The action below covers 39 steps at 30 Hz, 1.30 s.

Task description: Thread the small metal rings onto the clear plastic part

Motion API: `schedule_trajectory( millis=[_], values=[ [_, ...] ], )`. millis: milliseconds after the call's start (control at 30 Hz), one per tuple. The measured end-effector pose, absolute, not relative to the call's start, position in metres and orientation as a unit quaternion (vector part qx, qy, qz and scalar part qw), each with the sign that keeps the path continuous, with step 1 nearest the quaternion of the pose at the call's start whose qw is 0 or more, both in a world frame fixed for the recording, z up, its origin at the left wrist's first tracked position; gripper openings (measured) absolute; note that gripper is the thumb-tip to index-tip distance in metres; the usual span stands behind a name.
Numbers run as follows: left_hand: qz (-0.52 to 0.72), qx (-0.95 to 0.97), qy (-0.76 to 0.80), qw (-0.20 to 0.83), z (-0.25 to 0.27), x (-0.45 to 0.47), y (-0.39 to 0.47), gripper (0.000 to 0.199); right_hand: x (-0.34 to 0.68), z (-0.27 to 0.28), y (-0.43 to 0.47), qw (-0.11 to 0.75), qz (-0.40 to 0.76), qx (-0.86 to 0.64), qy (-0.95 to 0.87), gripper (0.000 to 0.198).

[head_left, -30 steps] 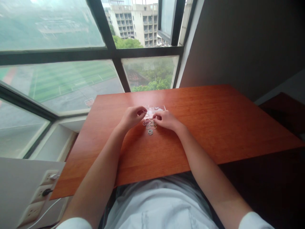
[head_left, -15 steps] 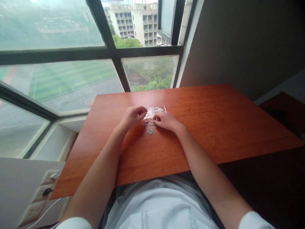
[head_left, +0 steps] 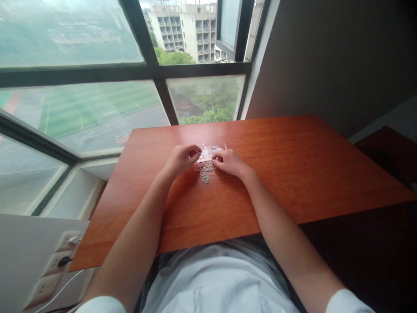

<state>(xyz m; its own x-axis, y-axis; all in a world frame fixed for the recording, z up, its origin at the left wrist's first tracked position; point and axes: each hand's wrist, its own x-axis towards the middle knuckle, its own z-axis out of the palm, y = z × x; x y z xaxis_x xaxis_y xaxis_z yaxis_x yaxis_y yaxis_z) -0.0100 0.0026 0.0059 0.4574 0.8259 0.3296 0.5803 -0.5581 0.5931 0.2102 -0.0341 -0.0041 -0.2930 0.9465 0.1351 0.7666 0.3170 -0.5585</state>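
Head view. The clear plastic container point(head_left: 206, 152) rests on the reddish-brown wooden table point(head_left: 293, 174), toward the far edge and between the two hands. Its right part shows a whitish item; the type cannot be identified at this size. Reflections obscure the left part, and its contents cannot be confirmed.

The metallic-looking rings point(head_left: 206, 168) lie in a loose cluster on the table, immediately on the near side of the container. Several rings overlap. The ring group nearest the person point(head_left: 205, 179) sits just apart from the main cluster.

The left hand point(head_left: 182, 160) is positioned at the container's left side, fingers curled and thumb near the index finger. The right hand point(head_left: 229, 161) is positioned at the container's near right corner, fingers bent, fingertips beside the cluster. Whether either hand grips a ring cannot be told.
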Motion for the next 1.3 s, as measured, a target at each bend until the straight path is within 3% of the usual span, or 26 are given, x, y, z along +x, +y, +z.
schedule_trajectory(
  millis=[933,1300],
  values=[
    [0.308,0.833,0.413,0.202,0.002,-0.01,0.004,0.021,0.2,0.002,-0.043,0.167,0.184,-0.531,-0.81,0.017],
    [0.31,0.83,0.416,0.204,0.004,-0.01,0.003,0.021,0.207,0.004,-0.042,0.206,0.257,-0.482,-0.812,0.016]
  ],
)
